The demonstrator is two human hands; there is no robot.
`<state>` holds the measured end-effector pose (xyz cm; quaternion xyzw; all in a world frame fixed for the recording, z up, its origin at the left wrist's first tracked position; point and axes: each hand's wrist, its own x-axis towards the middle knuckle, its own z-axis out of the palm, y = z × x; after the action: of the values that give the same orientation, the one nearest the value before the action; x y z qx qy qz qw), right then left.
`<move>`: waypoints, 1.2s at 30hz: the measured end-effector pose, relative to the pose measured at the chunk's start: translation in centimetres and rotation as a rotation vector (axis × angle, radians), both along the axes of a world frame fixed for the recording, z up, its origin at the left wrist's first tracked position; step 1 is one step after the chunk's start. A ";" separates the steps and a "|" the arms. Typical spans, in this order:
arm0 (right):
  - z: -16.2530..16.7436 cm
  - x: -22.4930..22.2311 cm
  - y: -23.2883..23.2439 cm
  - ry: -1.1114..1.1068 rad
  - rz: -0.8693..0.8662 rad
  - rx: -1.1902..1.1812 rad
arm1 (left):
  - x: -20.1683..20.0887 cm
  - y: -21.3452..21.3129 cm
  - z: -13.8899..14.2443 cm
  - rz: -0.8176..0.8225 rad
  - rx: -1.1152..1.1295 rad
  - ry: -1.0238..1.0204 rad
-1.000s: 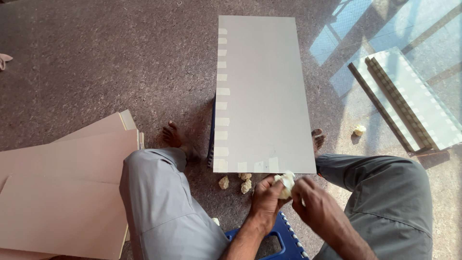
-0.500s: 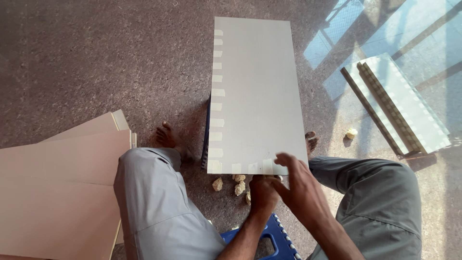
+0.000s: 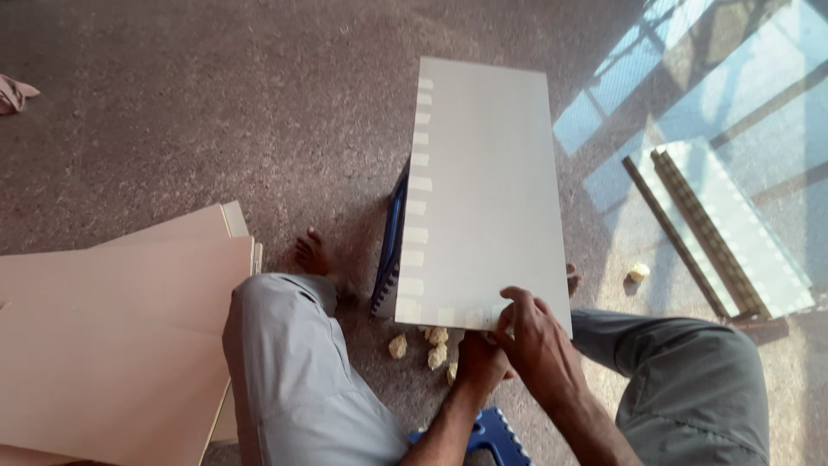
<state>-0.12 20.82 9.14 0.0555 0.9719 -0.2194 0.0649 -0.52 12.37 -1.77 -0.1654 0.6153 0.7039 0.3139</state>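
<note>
**Inspector:** State of the hands?

**Assistant:** Both are together at the near edge of the white panel. The right hand lies on top of the edge, fingers pressed flat on the surface. The left hand sits under or against the same edge; whether it is closed on anything I cannot tell, as the right hand covers it.

**Inspector:** Where does the panel lie?

**Assistant:** Flat, raised on a blue support, between the person's knees. Pale tape strips run down its left edge and along the near edge.

**Inspector:** Surroundings?

**Assistant:** Crumpled scraps on the floor just below the near edge, tan boards stacked to the left, a framed panel well apart to the right.

**Inspector:** Advice on the work at the edge?

**Assistant:** In my judgement, keep the right palm bearing down so the panel does not slide off its support, and work one strip at a time, near the corner.
</note>
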 end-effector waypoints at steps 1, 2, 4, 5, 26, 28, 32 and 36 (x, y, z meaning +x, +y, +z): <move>-0.3 0.0 0.0 0.081 0.026 -0.021 | 0.6 -0.5 -1.3 -0.081 -0.191 0.090; -0.8 -0.1 0.1 0.158 0.052 -0.044 | 1.4 -1.3 -2.7 -0.160 -0.384 0.175; -1.4 0.0 0.4 0.215 0.096 -0.066 | 2.8 -2.6 -5.0 -0.310 -0.778 0.325; -1.8 0.0 0.5 0.199 0.107 -0.063 | 3.0 -2.8 -5.8 -0.292 -0.702 0.275; -1.5 0.3 1.5 0.242 0.195 0.132 | 5.4 -6.4 9.1 0.251 0.227 -0.421; -1.1 -0.2 1.2 0.225 0.230 0.295 | 4.2 -6.4 9.1 0.231 0.134 -0.364; -0.4 -0.8 0.6 0.077 0.218 0.413 | 3.0 -5.7 8.5 0.211 0.388 -0.266; -0.7 -1.3 0.7 0.150 0.190 0.400 | 3.3 -5.9 7.6 0.229 0.430 -0.301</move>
<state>-1.43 21.51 8.48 -0.0408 0.9990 -0.0191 0.0006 2.79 6.50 5.83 -0.2663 0.3758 0.8166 0.3479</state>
